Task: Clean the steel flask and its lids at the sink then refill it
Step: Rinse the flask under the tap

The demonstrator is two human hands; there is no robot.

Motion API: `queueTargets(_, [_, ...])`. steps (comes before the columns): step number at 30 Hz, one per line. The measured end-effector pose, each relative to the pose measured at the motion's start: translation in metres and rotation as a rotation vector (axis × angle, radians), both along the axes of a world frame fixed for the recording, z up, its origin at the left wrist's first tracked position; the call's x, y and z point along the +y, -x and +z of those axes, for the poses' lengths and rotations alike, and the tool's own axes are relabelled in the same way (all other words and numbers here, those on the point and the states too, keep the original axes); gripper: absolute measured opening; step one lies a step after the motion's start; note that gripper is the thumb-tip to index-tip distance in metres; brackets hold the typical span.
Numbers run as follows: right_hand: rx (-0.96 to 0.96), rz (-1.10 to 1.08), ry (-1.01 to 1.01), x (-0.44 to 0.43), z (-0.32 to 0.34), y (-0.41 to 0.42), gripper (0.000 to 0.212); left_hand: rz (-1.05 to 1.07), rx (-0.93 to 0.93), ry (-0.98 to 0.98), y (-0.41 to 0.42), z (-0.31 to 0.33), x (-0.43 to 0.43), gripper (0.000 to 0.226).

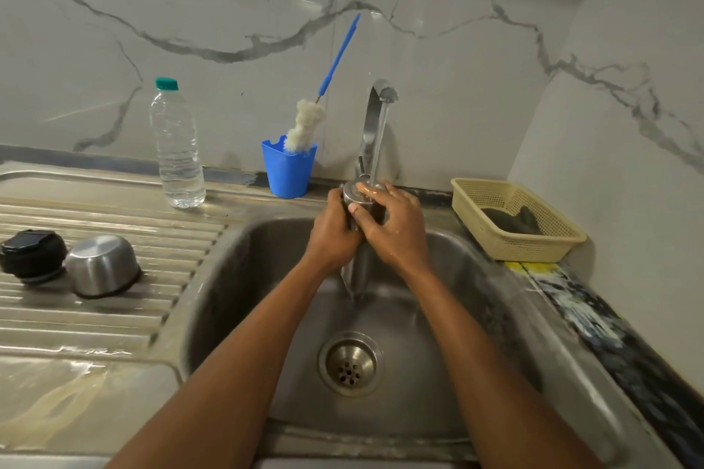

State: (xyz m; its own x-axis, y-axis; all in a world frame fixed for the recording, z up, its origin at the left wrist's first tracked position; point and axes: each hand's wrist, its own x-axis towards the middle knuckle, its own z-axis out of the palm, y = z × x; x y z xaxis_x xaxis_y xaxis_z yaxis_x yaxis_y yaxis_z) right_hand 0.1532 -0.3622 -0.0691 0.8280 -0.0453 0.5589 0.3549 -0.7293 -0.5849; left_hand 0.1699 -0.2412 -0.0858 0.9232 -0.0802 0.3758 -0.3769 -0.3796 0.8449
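The steel flask [357,270] stands upright over the sink [236,278], under the running tap [381,95]. My left hand [334,236] grips its upper body from the left. My right hand [396,228] wraps it from the right, fingers lying over the top where the water lands. Most of the flask's upper part is hidden by my hands. The black inner lid [32,255] and the steel cup lid [102,264], turned upside down, lie on the draining board at the left.
A clear plastic water bottle [177,148] with a green cap stands at the back left. A blue cup [288,171] holds a bottle brush [306,125]. A cream basket [514,221] with a dark scrubber sits at the right. The draining board is wet.
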Motion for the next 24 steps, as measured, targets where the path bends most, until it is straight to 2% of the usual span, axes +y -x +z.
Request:
queueTargets(5, [0.106,-0.076,0.101,-0.005,0.004,-0.006,0.062,-0.018,-0.014,-0.088,0.0,-0.003,-0.004,0.055])
queueTargets(7, [0.118,0.014,0.046,-0.002,0.004,-0.004,0.055,-0.01,-0.033,-0.092,0.001,-0.005,-0.003,0.051])
queueTargets(9, [0.051,0.087,-0.018,-0.004,0.005,-0.002,0.043,0.015,0.007,-0.063,-0.001,-0.004,0.0,0.051])
queueTargets(12, [-0.074,-0.004,0.041,-0.008,0.005,-0.003,0.037,0.033,0.042,-0.097,-0.004,-0.003,0.003,0.065])
queueTargets(15, [0.005,-0.018,0.164,-0.003,0.004,-0.003,0.045,0.016,0.001,-0.149,-0.002,-0.007,0.002,0.048])
queueTargets(17, [0.016,0.052,0.118,0.001,0.005,0.001,0.044,0.021,-0.024,-0.148,-0.004,-0.008,0.002,0.04])
queueTargets(20, [-0.083,0.01,0.033,-0.003,0.01,0.007,0.033,0.036,0.015,-0.137,-0.005,-0.005,0.006,0.059])
queueTargets(22, [-0.064,-0.061,0.106,-0.006,0.01,0.005,0.035,0.03,0.031,-0.156,-0.004,-0.005,0.006,0.064])
queueTargets(24, [0.014,-0.058,0.224,-0.005,0.004,0.002,0.044,0.013,0.007,-0.179,-0.002,-0.007,0.004,0.056])
